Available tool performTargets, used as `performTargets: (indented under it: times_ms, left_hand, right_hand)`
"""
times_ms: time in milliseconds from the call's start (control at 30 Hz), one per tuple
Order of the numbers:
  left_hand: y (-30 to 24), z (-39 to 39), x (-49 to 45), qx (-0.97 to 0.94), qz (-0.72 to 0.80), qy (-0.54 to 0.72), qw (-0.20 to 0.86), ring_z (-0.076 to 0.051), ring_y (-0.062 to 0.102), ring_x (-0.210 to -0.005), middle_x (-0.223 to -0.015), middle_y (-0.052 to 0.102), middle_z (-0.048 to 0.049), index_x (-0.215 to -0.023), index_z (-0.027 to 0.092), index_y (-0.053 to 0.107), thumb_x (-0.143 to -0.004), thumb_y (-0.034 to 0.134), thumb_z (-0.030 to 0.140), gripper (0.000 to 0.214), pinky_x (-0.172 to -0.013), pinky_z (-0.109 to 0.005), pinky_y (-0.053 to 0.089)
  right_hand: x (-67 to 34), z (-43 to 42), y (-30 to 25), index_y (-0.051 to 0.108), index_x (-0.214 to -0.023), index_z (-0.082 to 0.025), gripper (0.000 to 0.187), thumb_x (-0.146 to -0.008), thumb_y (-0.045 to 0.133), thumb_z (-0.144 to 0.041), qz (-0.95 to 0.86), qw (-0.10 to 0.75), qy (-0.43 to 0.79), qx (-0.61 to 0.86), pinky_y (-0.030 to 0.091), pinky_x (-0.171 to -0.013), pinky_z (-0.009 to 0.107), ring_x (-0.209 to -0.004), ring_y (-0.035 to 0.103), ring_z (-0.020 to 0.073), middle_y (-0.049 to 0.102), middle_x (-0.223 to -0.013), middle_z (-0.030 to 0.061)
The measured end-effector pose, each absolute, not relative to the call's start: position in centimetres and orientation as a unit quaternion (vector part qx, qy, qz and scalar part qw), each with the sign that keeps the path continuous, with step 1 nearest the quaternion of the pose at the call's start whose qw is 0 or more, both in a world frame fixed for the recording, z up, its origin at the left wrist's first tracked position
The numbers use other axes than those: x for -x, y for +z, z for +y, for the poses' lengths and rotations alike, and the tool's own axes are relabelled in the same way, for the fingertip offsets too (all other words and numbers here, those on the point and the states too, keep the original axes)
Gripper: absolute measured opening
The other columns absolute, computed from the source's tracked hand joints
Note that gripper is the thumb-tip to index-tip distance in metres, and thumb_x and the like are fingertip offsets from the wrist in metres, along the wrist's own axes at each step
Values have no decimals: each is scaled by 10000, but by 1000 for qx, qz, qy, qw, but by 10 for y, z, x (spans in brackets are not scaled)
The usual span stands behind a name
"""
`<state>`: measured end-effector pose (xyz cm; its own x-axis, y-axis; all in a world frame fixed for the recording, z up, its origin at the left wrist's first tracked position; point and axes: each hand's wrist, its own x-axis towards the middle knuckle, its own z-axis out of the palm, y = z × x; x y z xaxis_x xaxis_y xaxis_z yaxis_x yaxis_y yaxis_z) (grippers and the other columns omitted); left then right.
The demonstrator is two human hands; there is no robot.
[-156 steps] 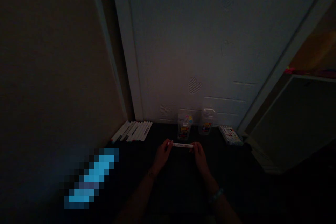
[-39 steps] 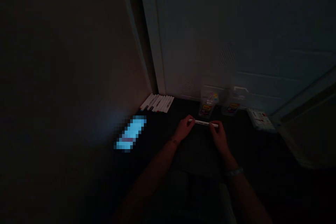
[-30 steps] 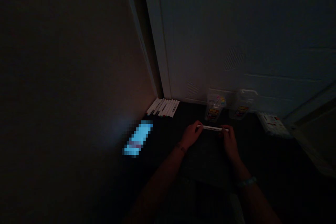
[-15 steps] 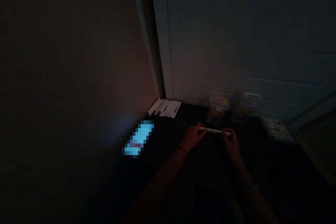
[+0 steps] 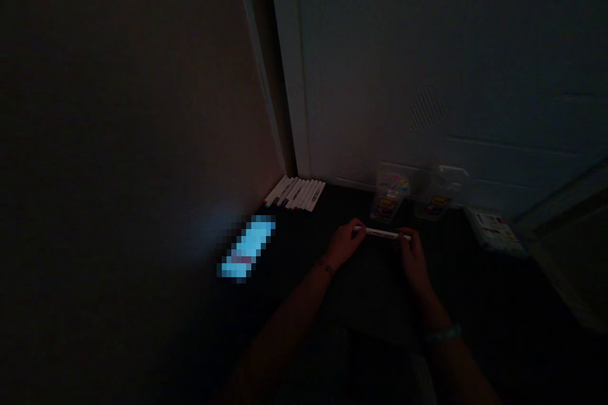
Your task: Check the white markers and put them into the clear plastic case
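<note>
The room is very dark. A white marker pen [image 5: 382, 233] is held level between both hands, just above a dark floor. My left hand [image 5: 342, 244] pinches its left end and my right hand [image 5: 412, 256] pinches its right end. A pale wristband sits on my right wrist. A row of several white marker pens [image 5: 295, 194] lies on the floor by the wall corner, to the left of my hands.
A glowing blue screen [image 5: 247, 247] lies on the floor at the left. Two clear plastic containers [image 5: 389, 192] [image 5: 439, 193] stand against the white door behind my hands. A flat pack of pens [image 5: 494, 228] lies to the right. A wall rises at left.
Both hands have kept hold of the marker throughout. The view has shifted, so the hands and floor items now sit further right in the picture.
</note>
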<state>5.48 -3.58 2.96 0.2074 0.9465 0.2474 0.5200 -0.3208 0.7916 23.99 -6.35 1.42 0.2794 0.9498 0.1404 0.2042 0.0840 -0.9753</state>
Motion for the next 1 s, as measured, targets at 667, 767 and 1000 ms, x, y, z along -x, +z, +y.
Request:
performTargets:
  times_ms: [667, 767, 1000]
  left_hand:
    - [14, -16, -55, -603, 455, 475, 451, -81, 392, -549, -641, 436, 41, -806, 171, 516, -835, 375, 496, 355, -518, -186, 331]
    - [14, -15, -55, -585, 461, 487, 457, -86, 410, -569, -671, 466, 31, -807, 164, 534, -806, 412, 525, 381, -537, -194, 345]
    - [20, -16, -46, -615, 492, 466, 404, -102, 390, -548, -599, 442, 36, -740, 162, 546, -798, 426, 532, 394, -516, -210, 312]
  right_hand:
    - [-241, -57, 22, 571, -810, -198, 388, -818, 414, -553, -474, 584, 360, 552, 386, -588, 238, -606, 488, 138, 555, -652, -3]
    - [-242, -57, 21, 549, -696, -197, 395, -820, 420, -548, -476, 578, 352, 561, 363, -558, 227, -577, 469, 126, 521, -608, -16]
    - [-241, -54, 16, 549, -657, -194, 416, -800, 436, -568, -463, 593, 366, 547, 345, -522, 228, -535, 465, 119, 521, -569, -22]
